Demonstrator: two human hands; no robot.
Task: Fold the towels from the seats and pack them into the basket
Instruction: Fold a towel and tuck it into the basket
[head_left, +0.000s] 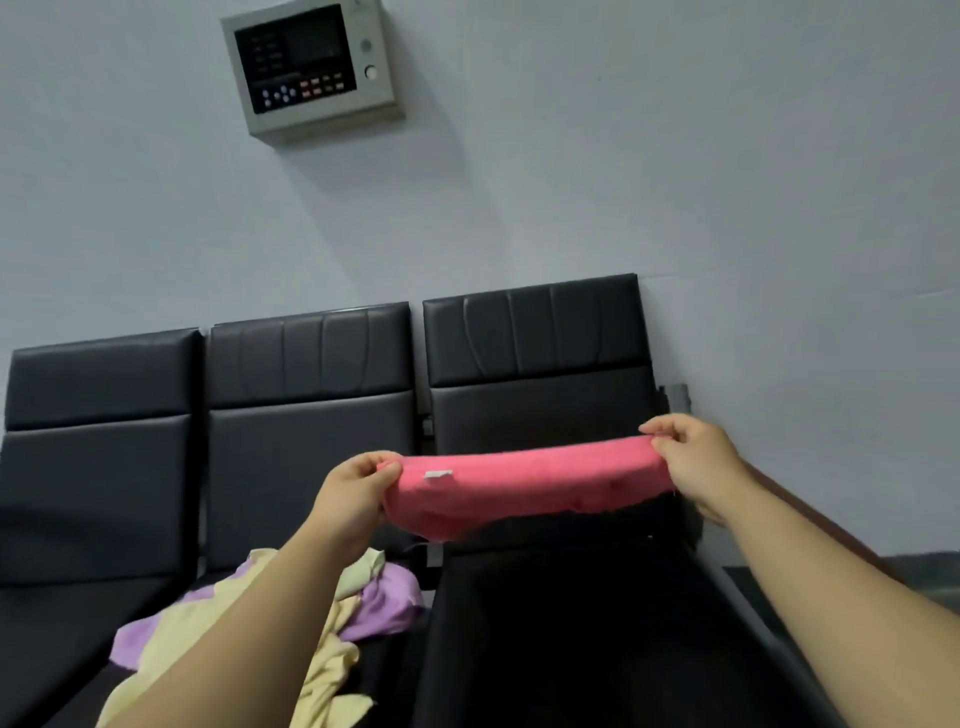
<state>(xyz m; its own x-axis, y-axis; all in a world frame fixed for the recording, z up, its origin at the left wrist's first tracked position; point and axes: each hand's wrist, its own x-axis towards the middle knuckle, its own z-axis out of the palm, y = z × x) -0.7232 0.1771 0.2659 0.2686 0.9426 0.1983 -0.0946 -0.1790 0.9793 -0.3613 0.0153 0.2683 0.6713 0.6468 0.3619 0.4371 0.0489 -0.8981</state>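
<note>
Heap: yellow and purple towels (379, 608) on middle seat (306, 457).
Grip: left hand (353, 499), right hand (696, 462) pinch pink towel (524, 483) ends.
Risk: thin pinch slips, corner drops.

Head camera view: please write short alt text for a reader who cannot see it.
A person's left hand and right hand pinch the two ends of a pink towel, stretched between them above a row of black seats. A crumpled yellow towel and a purple towel lie on the middle seat, and a control panel hangs on the wall.

Pink towel (524, 480) outstretched; yellow (332, 670), purple (384, 603) crumpled.
</note>
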